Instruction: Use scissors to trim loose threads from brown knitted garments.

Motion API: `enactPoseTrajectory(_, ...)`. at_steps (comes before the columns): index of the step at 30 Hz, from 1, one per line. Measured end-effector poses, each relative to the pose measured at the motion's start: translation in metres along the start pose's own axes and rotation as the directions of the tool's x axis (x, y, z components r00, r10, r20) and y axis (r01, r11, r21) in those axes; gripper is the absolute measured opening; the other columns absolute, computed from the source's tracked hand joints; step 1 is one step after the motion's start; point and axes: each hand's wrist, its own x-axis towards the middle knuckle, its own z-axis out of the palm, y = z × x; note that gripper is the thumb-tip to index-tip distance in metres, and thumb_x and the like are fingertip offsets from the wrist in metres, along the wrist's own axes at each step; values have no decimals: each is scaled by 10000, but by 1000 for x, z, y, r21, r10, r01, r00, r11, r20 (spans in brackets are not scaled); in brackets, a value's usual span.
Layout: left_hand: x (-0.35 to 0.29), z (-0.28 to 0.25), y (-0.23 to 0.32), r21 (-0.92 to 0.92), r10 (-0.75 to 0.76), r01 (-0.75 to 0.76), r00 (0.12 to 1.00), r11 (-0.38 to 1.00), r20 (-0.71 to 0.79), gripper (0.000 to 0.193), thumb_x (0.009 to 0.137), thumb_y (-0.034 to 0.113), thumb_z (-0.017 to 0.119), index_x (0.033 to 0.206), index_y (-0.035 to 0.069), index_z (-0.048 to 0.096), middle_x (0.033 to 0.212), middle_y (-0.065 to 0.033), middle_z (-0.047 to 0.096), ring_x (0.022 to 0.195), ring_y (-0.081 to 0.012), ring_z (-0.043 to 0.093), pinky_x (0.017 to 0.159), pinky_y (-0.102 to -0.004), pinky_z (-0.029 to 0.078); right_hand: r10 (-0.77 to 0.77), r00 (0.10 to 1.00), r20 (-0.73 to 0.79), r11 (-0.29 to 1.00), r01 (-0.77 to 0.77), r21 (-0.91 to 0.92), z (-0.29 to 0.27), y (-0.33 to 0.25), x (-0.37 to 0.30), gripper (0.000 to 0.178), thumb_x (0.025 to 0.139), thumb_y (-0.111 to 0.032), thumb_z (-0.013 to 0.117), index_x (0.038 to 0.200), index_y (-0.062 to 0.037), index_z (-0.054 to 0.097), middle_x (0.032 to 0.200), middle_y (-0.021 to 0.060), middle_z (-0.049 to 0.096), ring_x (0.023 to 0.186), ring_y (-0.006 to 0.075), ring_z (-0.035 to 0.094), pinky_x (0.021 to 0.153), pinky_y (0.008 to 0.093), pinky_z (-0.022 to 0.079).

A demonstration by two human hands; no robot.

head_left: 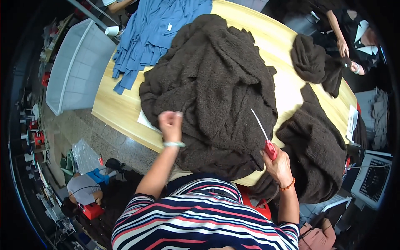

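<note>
Two hands: left hand on fuzzy brown knit, right hand gripping red-handled snips.

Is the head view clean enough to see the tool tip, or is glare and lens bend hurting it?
Head view: the red-handled tool in the right hand stands sharp against the dark brown knit; glare washes the bare wooden table; the table edges bow toward the dark fisheye rim; the left hand is slightly soft.

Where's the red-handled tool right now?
In the head view, the red-handled tool is in the right hand, lower right of centre, its thin blade pointing up over the big brown knit pile.
</note>
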Motion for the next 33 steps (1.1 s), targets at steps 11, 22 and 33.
enactPoseTrajectory(11,80,-13,-2,-527,-359,281,932,802,-50,287,849,-71,647,1119,3,585,1053,-75,631,932,-175,623,844,-302,519,-323,945,51,946,324,-8,-6,-89,97,207,877,-201,663,980,-44,574,779,205,625,774,404,634,706,432,491)
enactPoseTrajectory(22,-135,88,66,-528,584,-672,-173,519,793,253,766,102,603,1011,96,665,1118,-77,648,834,-233,600,739,-366,480,7,984,-177,997,5,71,-43,-15,68,214,882,-248,653,976,-59,620,805,206,650,822,401,652,720,431,506)
enactPoseTrajectory(33,-67,135,93,-152,610,-837,247,526,753,450,816,181,708,1235,67,587,1331,-192,508,1153,-386,515,948,-462,435,223,974,-23,971,-220,95,5,45,6,273,881,-331,647,988,-83,606,811,230,655,838,426,644,737,495,504)
